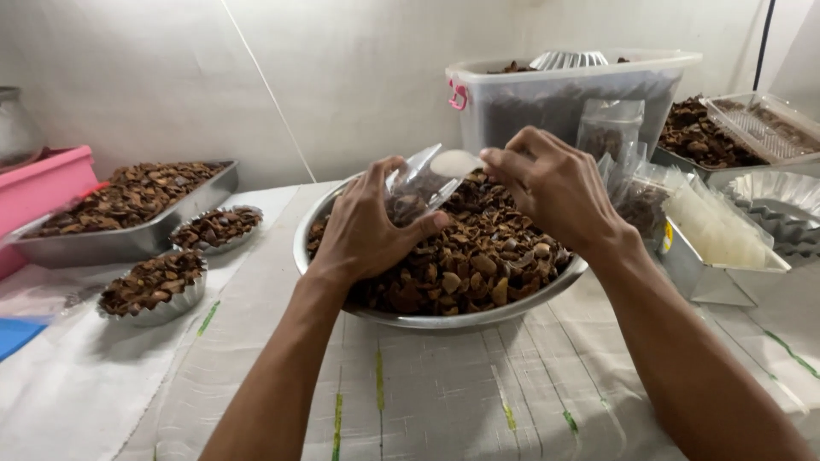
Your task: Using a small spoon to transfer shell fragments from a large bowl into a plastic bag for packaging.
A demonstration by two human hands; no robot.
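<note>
A wide steel bowl [444, 321] in front of me is heaped with brown, chip-like snack pieces [487, 260]. Over it my left hand [367, 224] grips a small clear plastic bag [417, 183] that holds some of the pieces. My right hand [551, 183] pinches a small white spoon-like scoop [454, 162] at the bag's open mouth. Both hands hover just above the heap.
To the left stand a steel tray of the same snack [128, 224] and two filled fluted tins [154, 286] [215, 229], with a pink tub [43, 183] behind. A clear plastic bin [564, 94], filled bags [611, 128], stacked empty bags in a steel box [717, 235] and empty fluted tins [781, 209] stand at the right.
</note>
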